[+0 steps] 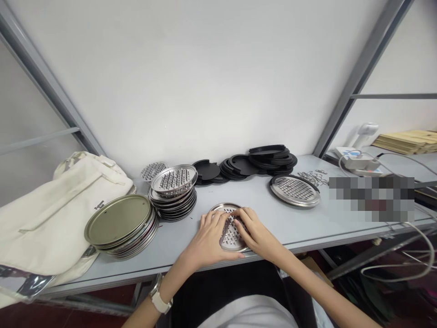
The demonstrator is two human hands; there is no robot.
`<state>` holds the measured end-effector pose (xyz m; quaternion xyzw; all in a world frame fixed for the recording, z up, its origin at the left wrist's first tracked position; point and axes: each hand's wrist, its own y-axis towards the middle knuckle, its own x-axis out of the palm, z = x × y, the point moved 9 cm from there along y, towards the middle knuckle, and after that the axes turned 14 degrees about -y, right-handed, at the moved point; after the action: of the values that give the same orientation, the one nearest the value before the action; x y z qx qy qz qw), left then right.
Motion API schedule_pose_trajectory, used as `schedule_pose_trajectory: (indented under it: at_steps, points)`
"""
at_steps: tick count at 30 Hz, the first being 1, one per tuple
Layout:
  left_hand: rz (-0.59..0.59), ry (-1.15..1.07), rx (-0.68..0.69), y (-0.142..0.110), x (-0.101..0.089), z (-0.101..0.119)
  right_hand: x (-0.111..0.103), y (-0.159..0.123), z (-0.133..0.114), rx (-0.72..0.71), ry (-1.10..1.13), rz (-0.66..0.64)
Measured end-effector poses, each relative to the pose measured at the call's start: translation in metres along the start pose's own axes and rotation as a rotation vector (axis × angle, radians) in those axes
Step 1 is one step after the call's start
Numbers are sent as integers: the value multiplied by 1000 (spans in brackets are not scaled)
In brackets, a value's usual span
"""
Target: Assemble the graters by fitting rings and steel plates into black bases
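A round metal grater point(234, 240) with a raised rim lies near the table's front edge, partly covered by both hands. My left hand point(212, 234) wraps over its left side, fingers bent onto the surface and thumb stretched along the near edge. From the right, my right hand point(256, 231) reaches over the grater with fingers curled and tips pinched close together near the disc's upper middle. The left fingertips almost meet the right ones there. Something small and shiny may be between the right fingertips, but it is too small to make out.
Left of the grater stand stacked graters point(174, 202) and stacked olive-topped round plates point(119, 221), beside a cream cloth bag point(51, 205). Black round holders point(241, 164) are piled along the wall. To the right lie a black-edged grater point(296, 191) and small metal clips point(313, 177).
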<state>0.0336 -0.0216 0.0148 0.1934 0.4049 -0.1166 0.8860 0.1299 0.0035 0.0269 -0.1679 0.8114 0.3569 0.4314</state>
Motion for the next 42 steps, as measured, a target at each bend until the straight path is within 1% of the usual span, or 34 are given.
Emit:
schedule_pose_trajectory:
  at_steps: [4,7,10,16,23,29,34,42]
  points:
    - [12,-7,20,0,-2,3,0,0,0,-3,-10,4]
    - [13,-11,21,0,-1,1,-1,0,2,7,-58,23]
    - [17,-15,23,0,-1,0,1,0,2,-18,-112,38]
    - [15,-13,27,0,-1,-1,9,0,5,-46,-154,24]
    - [-5,-22,21,-1,1,-2,6,0,0,-79,-177,3]
    - [-15,-20,30,-1,1,0,4,0,-3,-80,-163,-9]
    - [1,-4,43,-1,0,2,2,0,-5,-93,-138,-17]
    - [-1,24,67,-1,1,3,3,-2,-3,-86,-120,-18]
